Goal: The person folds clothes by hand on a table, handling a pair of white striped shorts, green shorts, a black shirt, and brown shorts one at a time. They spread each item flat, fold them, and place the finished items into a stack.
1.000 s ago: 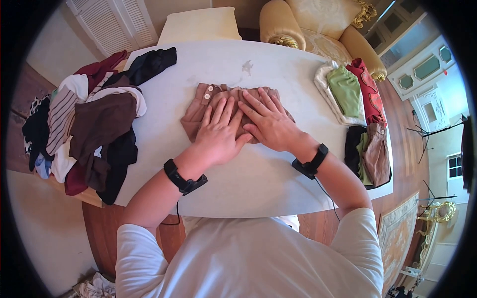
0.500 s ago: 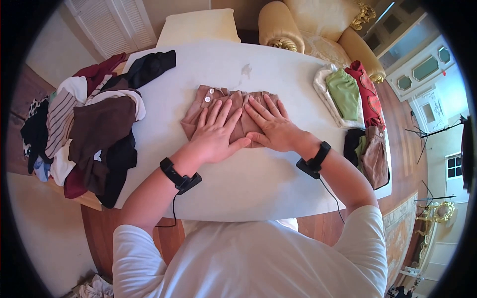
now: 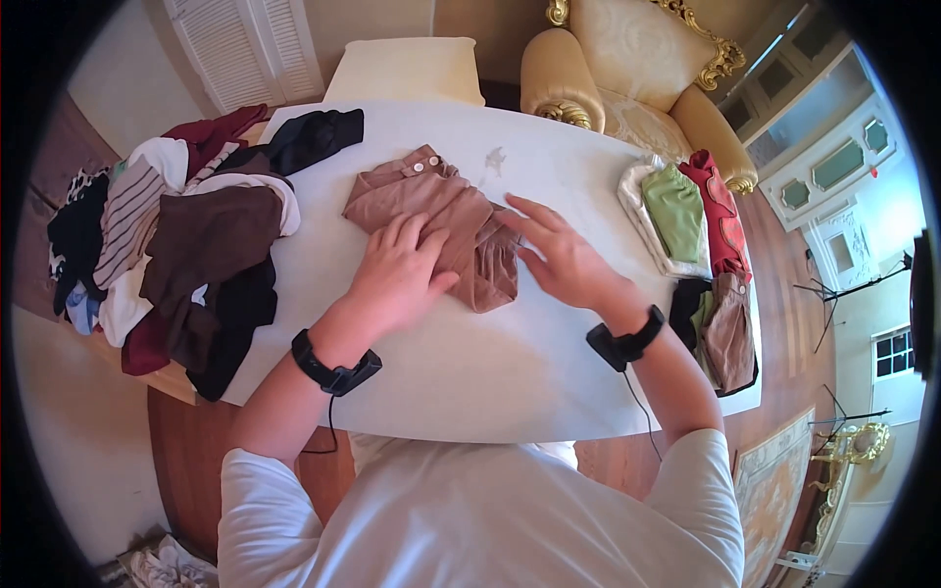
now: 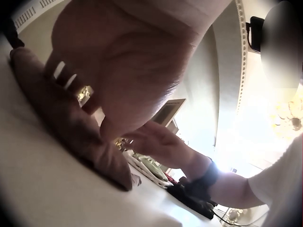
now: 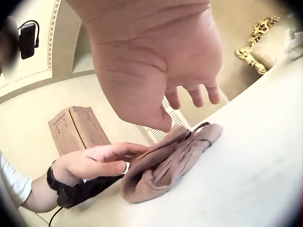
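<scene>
A folded dusty-brown garment (image 3: pixel 431 196) lies turned at a slant on the white table (image 3: pixel 510 382), two pale buttons on its upper edge. My left hand (image 3: pixel 392 279) rests its loosely bent fingers on the near side of the cloth. Past the right end, my right hand (image 3: pixel 569 260) is spread, fingers extended toward the folded edge. In the right wrist view, that hand's fingers hang over the brown garment (image 5: pixel 165 170), whose layered folds face the camera. The left wrist view shows the garment (image 4: pixel 71 123) as a low roll under the left fingers.
A loose heap of clothes (image 3: pixel 211 235), dark brown, striped, black and red, covers the table's left side. On the right lie folded garments: green shorts (image 3: pixel 676 186), a red piece (image 3: pixel 718 211) and a brown one (image 3: pixel 730 333). A gold armchair (image 3: pixel 627 98) stands behind.
The brown garment has turned, its right end now lower and nearer to me. Both hands have lifted from lying flat on it; the right has moved off to its right edge.
</scene>
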Tool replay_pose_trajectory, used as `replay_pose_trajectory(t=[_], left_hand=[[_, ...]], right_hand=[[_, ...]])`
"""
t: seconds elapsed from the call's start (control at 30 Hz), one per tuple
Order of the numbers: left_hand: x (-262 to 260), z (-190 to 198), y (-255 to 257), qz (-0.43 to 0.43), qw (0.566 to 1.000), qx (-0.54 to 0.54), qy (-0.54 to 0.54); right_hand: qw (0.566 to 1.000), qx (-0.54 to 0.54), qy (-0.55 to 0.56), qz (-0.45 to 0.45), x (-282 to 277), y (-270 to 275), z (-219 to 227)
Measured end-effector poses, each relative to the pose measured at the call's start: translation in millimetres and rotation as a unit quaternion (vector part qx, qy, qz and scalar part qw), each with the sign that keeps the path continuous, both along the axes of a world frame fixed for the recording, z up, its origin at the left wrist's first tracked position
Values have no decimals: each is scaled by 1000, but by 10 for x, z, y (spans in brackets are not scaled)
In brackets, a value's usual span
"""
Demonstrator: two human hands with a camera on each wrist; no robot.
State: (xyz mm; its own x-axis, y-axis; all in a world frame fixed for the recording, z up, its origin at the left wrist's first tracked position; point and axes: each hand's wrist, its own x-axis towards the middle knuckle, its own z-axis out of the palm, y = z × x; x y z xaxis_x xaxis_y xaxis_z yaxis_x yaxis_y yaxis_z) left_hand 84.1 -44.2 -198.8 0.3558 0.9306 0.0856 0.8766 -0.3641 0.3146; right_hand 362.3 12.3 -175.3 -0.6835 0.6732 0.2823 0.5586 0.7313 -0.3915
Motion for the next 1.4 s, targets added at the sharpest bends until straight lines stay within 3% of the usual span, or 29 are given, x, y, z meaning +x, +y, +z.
replay_pose_trajectory(t=[0.1, 0.23, 0.33, 0.53, 0.63, 0.73, 0.83, 0.93, 1.13, 1.4], left_hand=[[-8, -310, -45, -15, 999, 15, 49], [-81, -324, -99, -47, 998, -2, 35], [-163, -306, -183, -94, 996, -4, 1], [-274, -26, -534, -196, 975, -49, -95], [-317, 55, -677, -187, 972, -53, -130], [-404, 184, -691, -139, 954, -147, -223], [-465, 104, -715, -152, 966, -117, -173], [-354, 49, -823, -186, 970, -28, -155], [-274, -60, -815, -182, 975, 4, -130], [-184, -103, -751, -135, 979, 7, -153]], right_hand=[[996, 55, -54, 32, -208, 87, -120], [990, 35, -109, 78, -222, 176, -358], [979, 43, -192, 52, -196, -117, -168], [960, -94, -243, 105, -27, -788, 222], [963, -184, -94, 171, 138, -825, 331], [958, -229, -159, 59, 177, -782, 513], [989, -109, -92, 50, 160, -824, 389], [987, -6, -93, 133, 113, -891, 262], [971, 3, -182, 154, 198, -986, -15], [977, -57, -149, 142, 249, -950, -114]])
